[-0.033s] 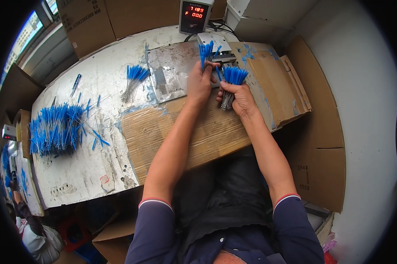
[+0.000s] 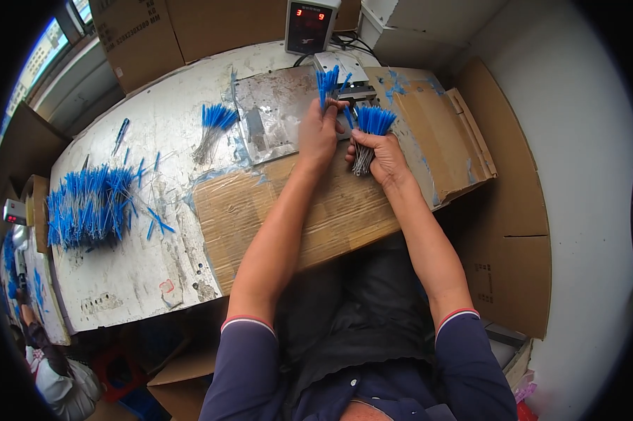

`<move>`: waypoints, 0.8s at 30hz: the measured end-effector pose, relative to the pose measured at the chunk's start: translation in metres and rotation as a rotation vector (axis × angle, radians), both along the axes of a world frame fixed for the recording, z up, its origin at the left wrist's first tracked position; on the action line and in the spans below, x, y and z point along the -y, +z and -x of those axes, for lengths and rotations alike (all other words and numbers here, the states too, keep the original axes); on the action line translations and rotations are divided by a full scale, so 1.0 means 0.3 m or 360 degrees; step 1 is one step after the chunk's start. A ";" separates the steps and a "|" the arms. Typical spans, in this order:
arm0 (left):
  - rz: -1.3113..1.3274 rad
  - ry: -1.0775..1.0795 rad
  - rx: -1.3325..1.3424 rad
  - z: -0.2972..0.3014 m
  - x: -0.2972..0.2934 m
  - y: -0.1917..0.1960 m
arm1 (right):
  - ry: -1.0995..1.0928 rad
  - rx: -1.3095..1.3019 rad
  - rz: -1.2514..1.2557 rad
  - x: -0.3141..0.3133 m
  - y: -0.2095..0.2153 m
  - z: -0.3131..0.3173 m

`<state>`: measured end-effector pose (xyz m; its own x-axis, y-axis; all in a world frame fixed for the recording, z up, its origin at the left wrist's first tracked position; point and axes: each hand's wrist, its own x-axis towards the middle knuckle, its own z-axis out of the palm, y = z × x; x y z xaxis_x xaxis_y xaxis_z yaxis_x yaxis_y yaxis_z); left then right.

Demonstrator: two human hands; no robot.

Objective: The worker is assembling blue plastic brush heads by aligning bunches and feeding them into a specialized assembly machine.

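Note:
My left hand (image 2: pixel 319 133) is closed round a small bunch of wire brushes (image 2: pixel 326 83) with blue bristle heads pointing up. Its fingertips reach the small machine (image 2: pixel 351 90) on the table's far side. Close by on the right, my right hand (image 2: pixel 383 151) grips a thicker bundle of the same brushes (image 2: pixel 374 121), blue heads up and bare wire stems hanging below the fingers. One blue-headed brush (image 2: pixel 349 116) stands between the two hands; which hand holds it, I cannot tell.
A large pile of brushes (image 2: pixel 92 203) lies on the left of the white table (image 2: pixel 148 270), with loose ones beside it. A smaller bunch (image 2: pixel 217 121) and a pen (image 2: pixel 121 135) lie farther back. Behind the machine stands a red digital display (image 2: pixel 308 28). Cardboard (image 2: pixel 436 119) covers the right side.
The red digits on the display differ. Both hands and their bundles stay practically where they were.

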<state>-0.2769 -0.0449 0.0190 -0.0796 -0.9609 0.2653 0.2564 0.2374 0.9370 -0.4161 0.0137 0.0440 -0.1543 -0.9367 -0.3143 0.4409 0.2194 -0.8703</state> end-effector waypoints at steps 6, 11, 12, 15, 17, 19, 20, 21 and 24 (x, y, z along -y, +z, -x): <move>-0.0030 0.0276 0.0409 0.004 -0.012 -0.006 | -0.0062 -0.0197 0.0077 -0.001 -0.013 -0.010; -0.0107 0.0227 0.0363 0.002 -0.007 -0.012 | -0.0200 -0.0393 0.0107 0.009 -0.011 -0.028; -0.0112 0.0222 0.0342 0.006 -0.009 -0.009 | -0.0282 -0.0418 0.0126 0.015 -0.014 -0.025; -0.0040 0.0311 0.0205 0.013 -0.008 -0.008 | -0.0345 -0.0533 0.0133 0.028 -0.017 -0.015; -0.0074 0.0321 0.0179 0.007 -0.004 -0.012 | -0.0363 -0.0588 0.0146 0.039 -0.016 -0.016; -0.0111 0.0331 0.0154 0.006 -0.001 -0.015 | -0.0380 -0.0643 0.0158 0.047 -0.009 -0.017; -0.0110 0.0327 0.0136 0.003 0.002 -0.019 | -0.0356 -0.0707 0.0144 0.051 -0.004 -0.022; -0.0109 0.0324 0.0116 0.000 0.004 -0.023 | -0.0331 -0.0771 0.0128 0.054 -0.001 -0.028; -0.0092 0.0348 0.0147 -0.003 -0.001 -0.018 | -0.0264 -0.0879 0.0117 0.067 0.007 -0.029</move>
